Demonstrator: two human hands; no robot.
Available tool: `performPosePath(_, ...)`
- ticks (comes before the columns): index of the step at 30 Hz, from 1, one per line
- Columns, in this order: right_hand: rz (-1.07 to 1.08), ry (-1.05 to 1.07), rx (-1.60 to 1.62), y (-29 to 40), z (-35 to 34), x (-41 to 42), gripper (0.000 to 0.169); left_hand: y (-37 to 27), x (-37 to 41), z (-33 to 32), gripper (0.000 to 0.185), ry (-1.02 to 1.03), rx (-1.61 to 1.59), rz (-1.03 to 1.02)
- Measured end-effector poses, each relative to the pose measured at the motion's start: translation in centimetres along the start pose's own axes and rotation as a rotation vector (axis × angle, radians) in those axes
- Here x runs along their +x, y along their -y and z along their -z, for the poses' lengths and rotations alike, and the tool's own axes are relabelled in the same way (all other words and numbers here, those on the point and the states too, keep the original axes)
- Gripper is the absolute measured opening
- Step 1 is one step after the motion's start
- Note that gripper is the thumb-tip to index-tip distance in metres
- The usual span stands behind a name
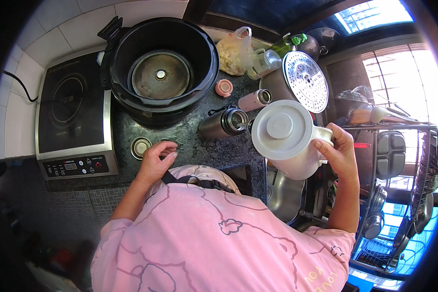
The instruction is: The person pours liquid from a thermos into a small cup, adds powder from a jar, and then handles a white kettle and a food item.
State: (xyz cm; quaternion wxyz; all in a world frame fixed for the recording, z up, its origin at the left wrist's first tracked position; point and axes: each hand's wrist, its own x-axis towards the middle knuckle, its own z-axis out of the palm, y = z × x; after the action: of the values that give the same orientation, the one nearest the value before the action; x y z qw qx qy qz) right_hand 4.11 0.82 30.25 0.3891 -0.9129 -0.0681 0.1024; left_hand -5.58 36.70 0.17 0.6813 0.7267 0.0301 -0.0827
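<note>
My right hand (335, 149) grips the handle of a white lidded kettle (290, 135), whose spout is at the mouth of a dark metal vacuum flask (219, 125). The flask has no lid on and stands on the dark stone counter (189, 146). Behind it is a slim pink flask (252, 101), also uncapped, with a pink cap (224, 88) lying close by. My left hand (157, 160) holds nothing, its fingers loosely curled near the counter's front edge. Beside it lies a round metal-rimmed lid (141, 148). Whether water flows from the spout is hard to tell.
An induction cooker (73, 106) stands at the left, next to a large open black pressure cooker pot (160, 73). Farther back are a plastic bag of food (231, 54), a glass jar (264, 64) and a perforated steamer plate (306, 82). At right are a sink (286, 193) and a dish rack (374, 160).
</note>
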Motion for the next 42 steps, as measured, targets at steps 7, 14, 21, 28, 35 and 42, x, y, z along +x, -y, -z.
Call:
performPosePath(7, -0.016, -0.019, 0.002, -0.6, 0.5, -0.4, 0.024, -0.1, 0.0, -0.2, 0.026, 0.008, 0.007, 0.000)
performPosePath(14, 0.001, -0.128, 0.371, -4.5, 0.8, -2.5, 0.029, -0.4, -0.1, -0.6, 0.026, -0.016, 0.029, -0.010)
performPosePath(21, 0.078, -0.141, 0.729, -9.7, -0.4, -3.4, 0.036, -1.1, -2.6, -2.6, 0.025, -0.154, 0.082, -0.035)
performPosePath(28, 0.190, 0.171, 0.868, -10.1, -4.3, -3.1, 0.049, -2.8, -7.5, -5.1, 0.038, -0.220, 0.102, -0.142)
performPosePath(35, 0.323, 0.473, 0.930, -2.8, -15.0, -3.3, 0.034, -4.3, -16.3, -3.2, 0.099, -0.239, 0.042, -0.250)
performPosePath(42, 0.391, 0.751, 0.807, 10.0, -30.2, -11.1, 0.022, 0.5, -30.2, 2.7, 0.121, -0.611, 0.149, -0.386)
